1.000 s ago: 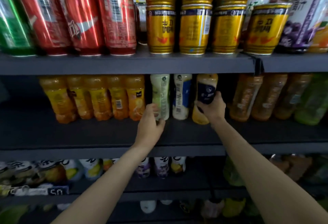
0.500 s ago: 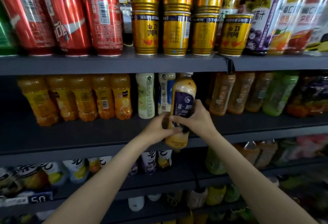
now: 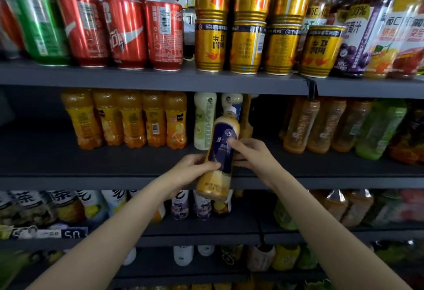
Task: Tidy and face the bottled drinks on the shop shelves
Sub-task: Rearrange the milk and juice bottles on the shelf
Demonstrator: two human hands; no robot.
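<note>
Head camera, mid-frame: a person holds a milky-tan bottle [image 3: 220, 152] with a dark blue label clear of the middle shelf [image 3: 91, 165], in front of its edge. The left hand [image 3: 195, 172] wraps the bottle's lower half, thumb across the label; the right hand [image 3: 249, 154] grips the label band from the right, fingers curled behind and thumb on the front.

The bottle tilts slightly, cap toward the top of the frame, and hangs over open air, so a loosened grip during a turn would likely drop it onto the rows lower in the frame. Setting it back into the dark gap at centre could also nudge the pale green bottle [image 3: 205, 121] or the white-and-blue bottle [image 3: 232, 106] just behind, since they stand close together.

Counted on the middle shelf: five orange juice bottles [image 3: 130, 119] left of centre, three amber tea bottles [image 3: 321, 126] right of centre, one green bottle [image 3: 378, 129] beyond them. On the top shelf, four gold cans [image 3: 247, 48] stand in the front row with more stacked above; red cans [image 3: 124, 32] fill the upper left, their full number unclear.
</note>
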